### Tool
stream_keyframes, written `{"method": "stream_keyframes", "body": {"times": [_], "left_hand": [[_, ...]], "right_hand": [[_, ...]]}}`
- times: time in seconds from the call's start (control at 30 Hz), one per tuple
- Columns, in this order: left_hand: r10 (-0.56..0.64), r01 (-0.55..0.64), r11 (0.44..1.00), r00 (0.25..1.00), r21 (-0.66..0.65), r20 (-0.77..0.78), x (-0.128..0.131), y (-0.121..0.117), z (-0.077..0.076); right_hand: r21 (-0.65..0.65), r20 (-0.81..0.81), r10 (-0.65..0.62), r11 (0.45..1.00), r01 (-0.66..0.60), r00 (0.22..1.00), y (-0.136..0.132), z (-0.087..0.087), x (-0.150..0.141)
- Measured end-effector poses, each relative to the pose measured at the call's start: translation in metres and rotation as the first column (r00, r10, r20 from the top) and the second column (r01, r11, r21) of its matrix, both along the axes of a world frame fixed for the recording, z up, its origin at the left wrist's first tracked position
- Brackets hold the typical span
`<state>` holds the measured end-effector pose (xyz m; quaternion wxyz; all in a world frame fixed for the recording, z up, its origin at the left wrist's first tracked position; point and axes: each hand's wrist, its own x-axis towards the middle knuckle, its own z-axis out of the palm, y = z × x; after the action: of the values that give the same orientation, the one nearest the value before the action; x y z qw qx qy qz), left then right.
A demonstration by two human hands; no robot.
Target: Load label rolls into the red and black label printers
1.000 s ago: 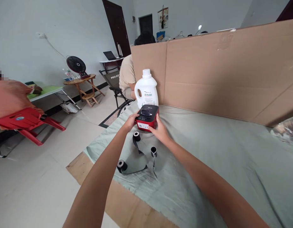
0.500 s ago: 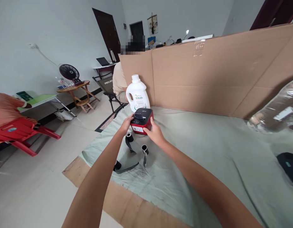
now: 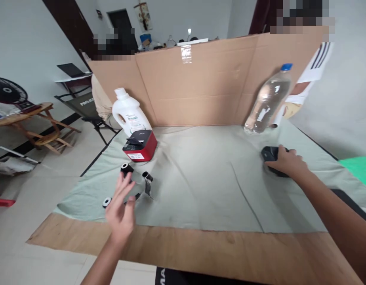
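Observation:
My left hand is raised over the near left of the cloth, fingers apart, holding nothing. Close to it lie rolls of black ribbon: one roll behind the fingertips, another roll to the right with its strip trailing, and a third roll at the left, partly hidden. Behind them sits a red and black boxy device with a white label in front. On the right, my right hand is closed over a dark black object, its fingers covering much of it; its exact kind is unclear.
A white jug stands behind the device. A large clear bottle with a blue cap leans against the cardboard panel. Another flat black thing lies at the right. Two people are behind the panel. Bare wood borders the cloth.
The view has swung right. Both hands have let go of the red and black device; my left hand has drawn back toward me, and my right hand has moved right onto the black object.

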<state>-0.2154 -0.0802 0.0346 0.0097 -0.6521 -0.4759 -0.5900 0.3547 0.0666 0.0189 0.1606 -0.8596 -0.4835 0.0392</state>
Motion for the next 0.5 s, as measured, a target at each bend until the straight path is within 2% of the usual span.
{"method": "stream_keyframes", "body": {"times": [0.07, 0.17, 0.23, 0.27, 0.33, 0.4, 0.5], "left_hand": [[-0.094, 0.095, 0.995, 0.993, 0.013, -0.072, 0.029, -0.001, -0.008], [-0.221, 0.223, 0.975, 0.968, 0.002, -0.12, 0.076, 0.018, -0.015], [-0.309, 0.295, 0.947, 0.945, -0.127, -0.109, 0.11, 0.04, -0.018], [-0.348, 0.316, 0.917, 0.932, -0.244, -0.1, 0.127, 0.052, -0.02], [-0.371, 0.291, 0.828, 0.925, -0.48, -0.08, 0.154, 0.077, -0.027], [-0.41, 0.252, 0.743, 0.903, -0.62, -0.125, 0.169, 0.098, -0.037], [-0.438, 0.186, 0.726, 0.867, -0.662, -0.237, 0.167, 0.114, -0.052]], "right_hand": [[-0.027, 0.04, 0.022, 0.999, -0.021, 0.999, -0.011, 0.008, -0.011], [-0.013, 0.11, 0.071, 0.997, -0.07, 0.991, -0.026, 0.021, -0.055], [0.014, 0.129, 0.125, 0.992, -0.128, 0.984, -0.035, 0.026, -0.095], [0.022, 0.134, 0.165, 0.985, -0.169, 0.977, -0.039, 0.026, -0.117], [0.046, 0.133, 0.265, 0.961, -0.273, 0.955, -0.047, 0.024, -0.163], [0.063, 0.106, 0.347, 0.933, -0.354, 0.932, -0.053, 0.021, -0.206], [0.067, 0.076, 0.402, 0.911, -0.407, 0.912, -0.061, 0.016, -0.257]]}}
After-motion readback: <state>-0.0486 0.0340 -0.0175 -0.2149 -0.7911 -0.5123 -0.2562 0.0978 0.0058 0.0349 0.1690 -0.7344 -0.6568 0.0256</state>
